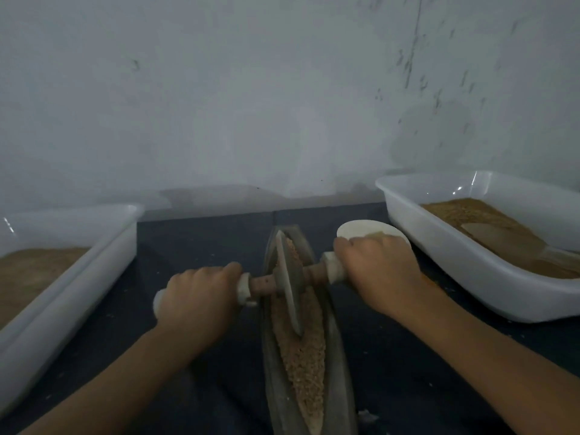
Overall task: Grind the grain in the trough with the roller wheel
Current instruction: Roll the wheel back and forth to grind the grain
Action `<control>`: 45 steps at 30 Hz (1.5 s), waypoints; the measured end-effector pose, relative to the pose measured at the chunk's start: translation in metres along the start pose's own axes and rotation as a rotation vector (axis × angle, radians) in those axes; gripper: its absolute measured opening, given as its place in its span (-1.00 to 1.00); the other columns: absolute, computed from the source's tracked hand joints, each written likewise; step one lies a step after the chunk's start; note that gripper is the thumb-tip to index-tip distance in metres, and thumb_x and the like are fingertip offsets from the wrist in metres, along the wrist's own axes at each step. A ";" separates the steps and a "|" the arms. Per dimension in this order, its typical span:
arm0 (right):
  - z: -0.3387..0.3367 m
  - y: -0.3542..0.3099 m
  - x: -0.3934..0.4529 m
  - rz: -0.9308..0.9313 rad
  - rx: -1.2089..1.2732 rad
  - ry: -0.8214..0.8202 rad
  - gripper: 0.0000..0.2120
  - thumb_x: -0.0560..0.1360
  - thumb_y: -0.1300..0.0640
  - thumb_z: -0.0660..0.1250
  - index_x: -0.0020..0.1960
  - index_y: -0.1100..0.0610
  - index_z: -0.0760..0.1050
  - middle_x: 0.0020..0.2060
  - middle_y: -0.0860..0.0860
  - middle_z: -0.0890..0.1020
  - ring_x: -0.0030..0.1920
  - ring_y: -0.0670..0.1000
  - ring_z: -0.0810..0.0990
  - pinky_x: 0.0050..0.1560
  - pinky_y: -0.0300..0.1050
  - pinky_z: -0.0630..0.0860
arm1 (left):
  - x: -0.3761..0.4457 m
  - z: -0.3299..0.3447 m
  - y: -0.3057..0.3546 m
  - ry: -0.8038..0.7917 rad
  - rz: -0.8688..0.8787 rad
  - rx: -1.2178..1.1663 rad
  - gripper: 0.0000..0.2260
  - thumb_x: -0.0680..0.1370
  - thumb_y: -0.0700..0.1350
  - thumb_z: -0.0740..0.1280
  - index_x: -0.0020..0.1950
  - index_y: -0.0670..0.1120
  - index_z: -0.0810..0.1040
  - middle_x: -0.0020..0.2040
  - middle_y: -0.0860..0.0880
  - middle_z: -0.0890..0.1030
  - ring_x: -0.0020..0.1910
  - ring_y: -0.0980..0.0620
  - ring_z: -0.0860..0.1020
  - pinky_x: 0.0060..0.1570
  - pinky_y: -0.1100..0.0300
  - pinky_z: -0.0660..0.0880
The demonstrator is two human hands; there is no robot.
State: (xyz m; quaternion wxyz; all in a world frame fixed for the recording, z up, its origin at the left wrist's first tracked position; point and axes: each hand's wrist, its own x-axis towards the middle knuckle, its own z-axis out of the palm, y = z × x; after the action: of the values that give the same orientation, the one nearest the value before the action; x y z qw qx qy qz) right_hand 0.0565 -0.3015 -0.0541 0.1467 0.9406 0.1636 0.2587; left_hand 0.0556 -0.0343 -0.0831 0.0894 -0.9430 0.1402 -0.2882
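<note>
- Trough point(276, 365) as landmark: long narrow boat-shaped vessel, runs away from the person down the middle of the dark desk point(194, 240), so the wheel can travel along its length.
- Grain point(306, 359) lies inside the trough, a tan coarse strip on both sides of the wheel; looks only partly broken, so grinding is judged mid-way.
- Roller wheel point(287, 277) stands on edge in the trough groove, toward the far half, rim down in the grain.
- Axle crosses the trough; left handle point(243, 288) sticks out left of the trough, right handle point(334, 266) right of it, so load splits evenly and the disc stays upright.
- Left hand point(197, 299): fingers wrapped round the left handle, knuckles up.
- Right hand point(378, 268): fingers curled over the right handle, same overhand hold for pressing down.
- White disc-like thing point(367, 230) just beyond the right hand, right of the trough's far end; what it is, cannot tell.
- White tub point(439, 246) right of the trough, brown meal inside; second white tub point(103, 246) left of the trough, also holding tan material. Likely supply and output, which is which unclear.
</note>
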 end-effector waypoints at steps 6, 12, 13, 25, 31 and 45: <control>0.021 0.008 0.061 0.039 -0.037 0.027 -0.78 0.35 0.15 0.42 -0.07 0.11 0.43 -0.25 0.05 0.63 -0.27 0.14 0.60 -0.39 -0.10 0.23 | 0.064 0.026 -0.014 -0.121 -0.106 -0.168 -0.76 0.49 0.10 0.27 -0.27 0.07 0.28 -0.31 0.09 0.44 -0.29 -0.02 0.51 -0.28 0.14 0.38; 0.016 0.005 0.060 0.026 -0.063 0.036 -0.81 0.41 0.19 0.36 -0.01 0.11 0.42 -0.15 0.05 0.63 -0.18 0.12 0.61 -0.33 -0.08 0.28 | 0.057 0.028 -0.012 -0.151 -0.138 -0.128 -0.82 0.49 0.11 0.28 -0.17 0.09 0.32 -0.23 0.06 0.53 -0.25 -0.02 0.54 -0.26 0.13 0.44; 0.012 0.004 0.053 0.013 -0.044 0.030 -0.80 0.42 0.19 0.36 0.00 0.11 0.40 -0.14 0.04 0.63 -0.17 0.11 0.60 -0.31 -0.08 0.29 | 0.050 0.023 -0.010 -0.154 -0.124 -0.117 -0.82 0.50 0.10 0.29 -0.17 0.09 0.31 -0.25 0.07 0.50 -0.27 0.00 0.51 -0.28 0.14 0.40; -0.041 -0.008 -0.064 -0.039 0.123 0.133 -0.59 -0.03 0.23 0.61 -0.38 0.05 0.41 -0.56 -0.02 0.45 -0.59 0.00 0.41 -0.63 -0.15 0.35 | -0.046 -0.058 0.006 -0.124 0.064 -0.024 -0.49 0.16 0.19 0.52 -0.32 0.14 0.15 -0.47 0.14 0.30 -0.54 0.16 0.25 -0.50 0.25 0.03; -0.006 -0.004 -0.002 -0.012 0.017 0.010 -0.71 0.32 0.07 0.49 -0.08 0.03 0.42 -0.30 -0.02 0.58 -0.32 0.02 0.56 -0.41 -0.12 0.32 | 0.001 -0.009 0.001 -0.179 -0.077 -0.085 -0.80 0.47 0.13 0.31 -0.18 0.14 0.29 -0.36 0.15 0.36 -0.38 0.17 0.40 -0.40 0.23 0.25; -0.034 -0.011 -0.055 0.023 0.189 -0.037 -0.56 -0.01 0.09 0.62 -0.30 -0.01 0.41 -0.49 -0.05 0.48 -0.51 -0.06 0.45 -0.55 -0.19 0.28 | -0.031 -0.060 0.012 -0.006 0.141 -0.118 -0.52 -0.08 0.01 0.61 -0.35 0.07 0.40 -0.48 0.09 0.44 -0.56 0.07 0.45 -0.52 0.22 0.28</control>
State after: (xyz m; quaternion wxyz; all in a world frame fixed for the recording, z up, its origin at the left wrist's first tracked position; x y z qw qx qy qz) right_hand -0.0090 -0.3059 -0.0539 0.0571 0.9566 0.1740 0.2265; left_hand -0.0051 -0.0411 -0.0531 0.0541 -0.9354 0.2227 -0.2693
